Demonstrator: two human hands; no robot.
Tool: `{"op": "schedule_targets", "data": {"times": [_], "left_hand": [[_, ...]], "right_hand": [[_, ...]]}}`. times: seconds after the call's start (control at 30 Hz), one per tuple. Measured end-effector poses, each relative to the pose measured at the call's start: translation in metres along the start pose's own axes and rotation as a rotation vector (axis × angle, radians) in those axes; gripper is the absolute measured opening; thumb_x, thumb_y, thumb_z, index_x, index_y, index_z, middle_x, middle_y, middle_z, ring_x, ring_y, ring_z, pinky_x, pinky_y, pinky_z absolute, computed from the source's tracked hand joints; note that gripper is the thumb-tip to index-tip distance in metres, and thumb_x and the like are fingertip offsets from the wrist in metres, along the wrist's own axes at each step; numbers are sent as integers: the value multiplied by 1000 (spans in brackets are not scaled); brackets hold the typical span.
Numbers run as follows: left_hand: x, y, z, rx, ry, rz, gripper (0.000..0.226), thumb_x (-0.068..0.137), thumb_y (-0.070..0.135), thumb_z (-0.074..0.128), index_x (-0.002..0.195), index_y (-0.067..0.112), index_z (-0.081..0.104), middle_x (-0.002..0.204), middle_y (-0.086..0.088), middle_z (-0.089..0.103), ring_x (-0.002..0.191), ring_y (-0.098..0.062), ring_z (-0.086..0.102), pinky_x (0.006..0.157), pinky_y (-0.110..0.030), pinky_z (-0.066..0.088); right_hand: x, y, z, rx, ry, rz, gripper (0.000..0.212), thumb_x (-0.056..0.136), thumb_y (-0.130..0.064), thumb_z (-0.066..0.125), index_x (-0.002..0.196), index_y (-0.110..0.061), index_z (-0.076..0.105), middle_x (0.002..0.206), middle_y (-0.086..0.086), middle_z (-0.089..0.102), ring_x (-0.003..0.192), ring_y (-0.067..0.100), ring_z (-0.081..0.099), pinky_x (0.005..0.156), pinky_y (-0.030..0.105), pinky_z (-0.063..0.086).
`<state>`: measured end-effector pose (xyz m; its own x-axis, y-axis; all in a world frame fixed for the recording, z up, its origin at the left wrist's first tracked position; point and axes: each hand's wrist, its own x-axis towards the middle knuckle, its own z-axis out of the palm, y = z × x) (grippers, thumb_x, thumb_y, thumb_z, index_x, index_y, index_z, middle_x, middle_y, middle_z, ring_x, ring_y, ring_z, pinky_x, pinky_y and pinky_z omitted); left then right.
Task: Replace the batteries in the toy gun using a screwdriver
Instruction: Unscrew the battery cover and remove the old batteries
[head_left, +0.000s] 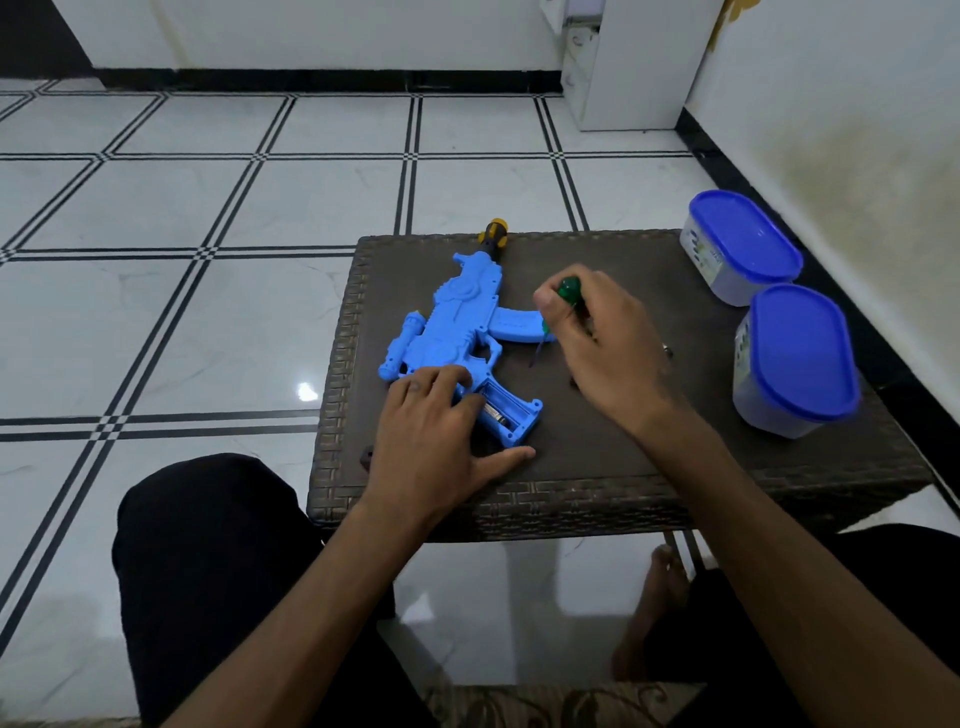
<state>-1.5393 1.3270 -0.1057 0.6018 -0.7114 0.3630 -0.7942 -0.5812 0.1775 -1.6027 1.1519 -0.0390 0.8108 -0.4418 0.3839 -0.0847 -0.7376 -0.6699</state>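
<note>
Blue plastic toy gun (457, 332) is lying flat on the dark woven-wicker tabletop (623, 452), muzzle pointing away, and the battery compartment (501, 413) in its grip is sitting open with a battery showing inside. The left hand (436, 431) is pressing down on the rear of the gun beside that opening, fingers straight and thumb spread out on the tabletop. The right hand (597, 343) is gripping a green-handled screwdriver (561, 306), its thin shaft angling down just beside the magazine, clear of the compartment. So the cover looks to be off and the battery swap itself is the step in hand; I cannot make out the cover or any spare cells. Next move, by my reading: freeing a hand to lift out the battery while the left is steadying the gun. Two blue-lidded plastic tubs (748, 249) are sitting at the far right edge.
</note>
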Motion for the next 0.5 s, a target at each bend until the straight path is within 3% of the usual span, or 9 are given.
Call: {"op": "schedule_targets", "data": {"times": [0.13, 0.27, 0.5], "left_hand": [[3, 3, 5, 21, 43, -32, 59, 72, 74, 56, 81, 18, 71, 93, 1, 56, 92, -26, 52, 82, -41, 43], [0, 6, 10, 12, 85, -46, 52, 73, 69, 58, 80, 19, 71, 89, 1, 56, 87, -25, 50, 79, -39, 41], [-3, 5, 14, 7, 109, -56, 49, 72, 68, 62, 80, 20, 71, 87, 2, 55, 86, -25, 50, 78, -39, 39]], "right_hand": [[-1, -5, 5, 178, 32, 90, 17, 97, -35, 57, 89, -20, 59, 81, 1, 68, 70, 14, 69, 57, 17, 49], [-7, -3, 10, 299, -1, 189, 16, 95, -33, 60, 87, -19, 60, 75, -8, 69, 62, 6, 71, 65, 38, 59], [-11, 3, 20, 332, -92, 215, 14, 96, -32, 59, 82, -29, 58, 77, -8, 69, 66, 6, 72, 71, 47, 59]]}}
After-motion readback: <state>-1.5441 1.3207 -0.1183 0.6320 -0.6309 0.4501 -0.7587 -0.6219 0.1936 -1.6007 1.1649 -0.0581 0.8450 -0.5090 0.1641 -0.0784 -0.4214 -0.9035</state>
